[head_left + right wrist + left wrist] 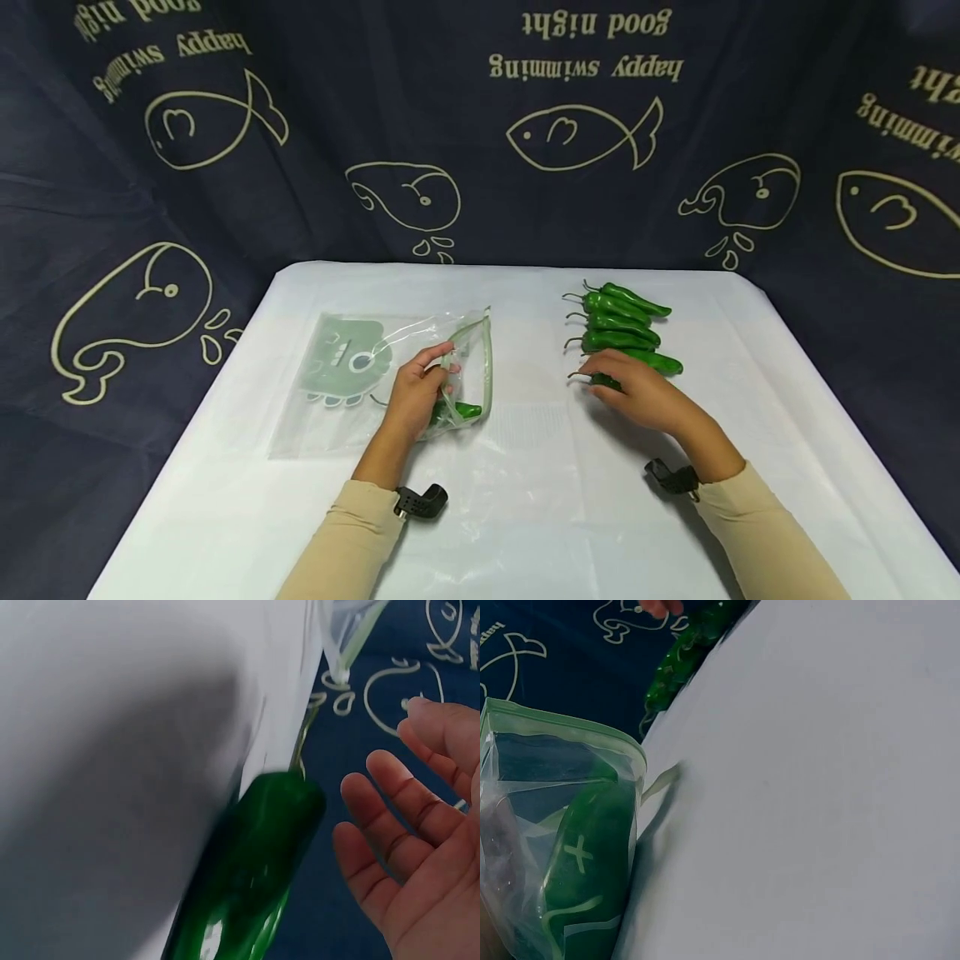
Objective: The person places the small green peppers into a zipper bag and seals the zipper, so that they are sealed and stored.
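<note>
My left hand (411, 398) grips the open mouth of a clear zip bag (347, 358), printed with a pale green cartoon creature. Inside the bag, near its mouth, lies a green pepper (468, 410); the left wrist view shows green through the film below the bag's green zip edge (570, 724). My right hand (641, 392) hovers at the nearest loose pepper (606, 382), partly covering it. In the right wrist view, the fingers of this hand (420, 862) are spread and slightly bent, apart from the glossy pepper (251, 855).
Several more green peppers (618, 321) lie in a row beyond my right hand, stems pointing left. A white cover (525, 517) lies over the table. Behind it hangs a dark blue cloth (480, 125) with fish and whale drawings.
</note>
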Available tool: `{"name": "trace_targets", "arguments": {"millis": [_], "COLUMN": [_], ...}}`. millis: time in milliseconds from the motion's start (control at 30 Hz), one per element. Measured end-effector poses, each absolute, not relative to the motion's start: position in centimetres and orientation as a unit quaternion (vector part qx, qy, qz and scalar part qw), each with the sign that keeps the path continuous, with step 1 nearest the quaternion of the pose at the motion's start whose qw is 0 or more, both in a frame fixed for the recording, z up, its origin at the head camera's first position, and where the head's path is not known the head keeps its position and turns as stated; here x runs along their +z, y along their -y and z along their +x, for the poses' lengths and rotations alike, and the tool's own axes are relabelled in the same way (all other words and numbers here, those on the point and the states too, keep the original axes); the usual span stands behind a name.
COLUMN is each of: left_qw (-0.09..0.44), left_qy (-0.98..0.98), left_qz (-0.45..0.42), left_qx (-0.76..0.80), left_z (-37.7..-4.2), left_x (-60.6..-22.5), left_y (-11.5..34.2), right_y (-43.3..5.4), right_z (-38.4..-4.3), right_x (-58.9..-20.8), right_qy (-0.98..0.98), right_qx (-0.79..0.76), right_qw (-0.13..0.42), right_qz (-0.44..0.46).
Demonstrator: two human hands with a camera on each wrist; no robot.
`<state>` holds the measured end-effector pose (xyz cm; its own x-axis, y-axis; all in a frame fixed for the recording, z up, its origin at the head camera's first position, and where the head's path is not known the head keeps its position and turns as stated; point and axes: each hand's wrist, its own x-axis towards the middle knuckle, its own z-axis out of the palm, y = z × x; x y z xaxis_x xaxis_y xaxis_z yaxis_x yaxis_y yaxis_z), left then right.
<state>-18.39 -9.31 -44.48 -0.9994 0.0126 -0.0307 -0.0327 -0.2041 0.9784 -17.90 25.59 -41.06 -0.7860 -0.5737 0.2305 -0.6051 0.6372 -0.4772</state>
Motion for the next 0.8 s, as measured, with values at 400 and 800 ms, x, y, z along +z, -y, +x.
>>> {"name": "trace_targets", "arguments": {"millis": [400, 800], "left_qw": [0.016, 0.015], "left_qy": [-0.629, -0.63], "left_qz": [-0.005, -0.01], "left_qx": [0.777, 0.776], "left_z": [-18.3, -18.3], "left_x": [-44.5, -44.5], "left_y": [9.2, 9.2], "right_y": [-29.7, -32.0], "right_z": [-17.6, -17.4], "right_x": [-41.0, -42.3], "right_qy": [0.932, 0.937], "right_qx": [0.246, 0.225], "right_qw": [0.042, 0.058], "right_qz": [0.263, 0.259]}}
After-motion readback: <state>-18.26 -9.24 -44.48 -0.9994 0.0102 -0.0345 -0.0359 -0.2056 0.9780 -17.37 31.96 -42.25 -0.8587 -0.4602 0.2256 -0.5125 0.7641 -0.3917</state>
